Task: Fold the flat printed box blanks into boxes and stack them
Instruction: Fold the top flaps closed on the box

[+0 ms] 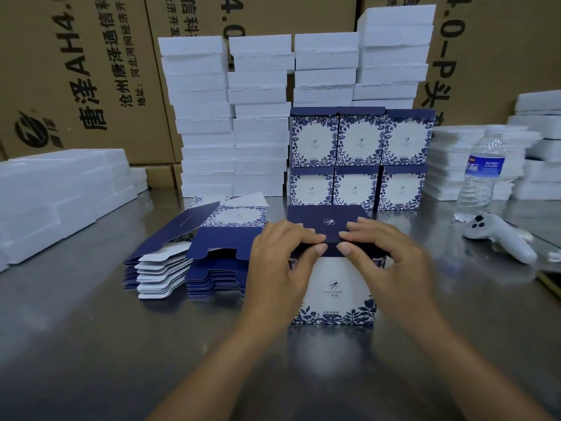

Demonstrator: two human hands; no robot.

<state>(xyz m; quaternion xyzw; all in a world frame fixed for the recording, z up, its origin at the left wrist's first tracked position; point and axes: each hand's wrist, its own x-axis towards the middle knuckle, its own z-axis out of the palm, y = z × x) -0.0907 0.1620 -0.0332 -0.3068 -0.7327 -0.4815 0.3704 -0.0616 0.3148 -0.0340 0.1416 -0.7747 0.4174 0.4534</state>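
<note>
Blue-and-white box [334,287] is stood at the middle of the worktop [91,344], its dark lid flap [328,224] pinched at the front edge by the left hand [280,264] and right hand [391,262] (thumbs beneath, fingers curled above). Flat blanks [215,268] are piled just beside it.

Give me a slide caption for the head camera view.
Left hand and right hand pinch the box lid shut beside stacked blanks.

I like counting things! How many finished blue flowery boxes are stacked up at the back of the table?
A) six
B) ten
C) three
A: the finished boxes stand in two rows of three, one row on top of the other, just behind the front box whose lid is being closed.
</note>
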